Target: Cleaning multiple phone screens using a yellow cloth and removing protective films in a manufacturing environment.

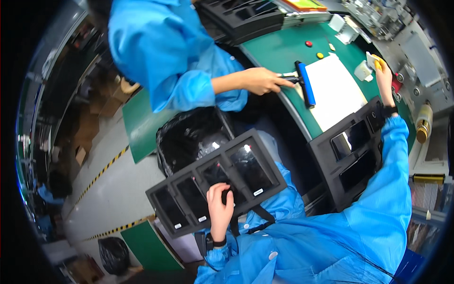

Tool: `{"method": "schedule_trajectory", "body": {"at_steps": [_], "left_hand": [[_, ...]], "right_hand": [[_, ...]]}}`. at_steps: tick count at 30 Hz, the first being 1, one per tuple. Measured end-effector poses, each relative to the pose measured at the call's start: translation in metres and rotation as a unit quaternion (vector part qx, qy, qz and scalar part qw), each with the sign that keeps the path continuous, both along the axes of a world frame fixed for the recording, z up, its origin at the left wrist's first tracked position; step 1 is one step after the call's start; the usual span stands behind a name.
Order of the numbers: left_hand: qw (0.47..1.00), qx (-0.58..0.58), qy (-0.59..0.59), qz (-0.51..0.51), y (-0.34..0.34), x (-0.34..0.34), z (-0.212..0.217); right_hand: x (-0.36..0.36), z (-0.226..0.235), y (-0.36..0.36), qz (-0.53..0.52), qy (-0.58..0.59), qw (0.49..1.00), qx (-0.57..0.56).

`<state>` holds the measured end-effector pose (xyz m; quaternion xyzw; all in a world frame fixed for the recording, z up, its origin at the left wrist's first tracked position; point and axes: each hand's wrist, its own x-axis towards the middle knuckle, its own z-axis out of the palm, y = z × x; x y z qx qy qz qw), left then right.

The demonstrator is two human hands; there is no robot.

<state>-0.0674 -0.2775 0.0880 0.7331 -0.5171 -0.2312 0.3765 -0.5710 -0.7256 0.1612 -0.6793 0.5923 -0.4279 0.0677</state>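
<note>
My left hand (220, 210) is over a black foam tray (153, 194) that rests across my lap. Its fingers curl around a small dark shape I cannot make out, above one of several dark glass panels (250, 168) set in the tray's slots. Out to the far right, my right hand (384, 75) is closed on a thin white piece (371, 60), with yellow at its fingertips. A white block-like holder (363, 71) stands beside that hand on the green bench mat (279, 47). Black bands circle both my wrists.
A co-worker's hand (265, 81) grips a blue roller (306, 85) over a white sheet (333, 90). Another black tray (328, 177) with dark panels lies under my right arm. A black-lined bin (175, 137) stands past my lap tray; a gold-capped bottle (424, 124) is at right.
</note>
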Motion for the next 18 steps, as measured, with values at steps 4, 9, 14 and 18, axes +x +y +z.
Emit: {"method": "schedule_trajectory", "body": {"at_steps": [4, 9, 14, 18], "left_hand": [[0.997, 0.006, 0.078, -0.002, 0.004, -0.004, -0.015], [0.994, -0.006, -0.107, 0.022, 0.008, 0.004, -0.035], [0.978, 0.081, -0.184, 0.062, 0.029, 0.012, -0.050], [0.995, 0.039, -0.072, 0.063, 0.030, 0.015, -0.054]], "right_hand": [[0.110, 0.005, 0.119, 0.240, -0.212, 0.929, 0.186], [0.258, -0.006, 0.259, 0.459, 0.007, 0.801, 0.383], [0.327, -0.052, 0.297, 0.471, 0.118, 0.778, 0.400], [0.359, -0.088, 0.296, 0.443, -0.203, 0.728, 0.483]]}}
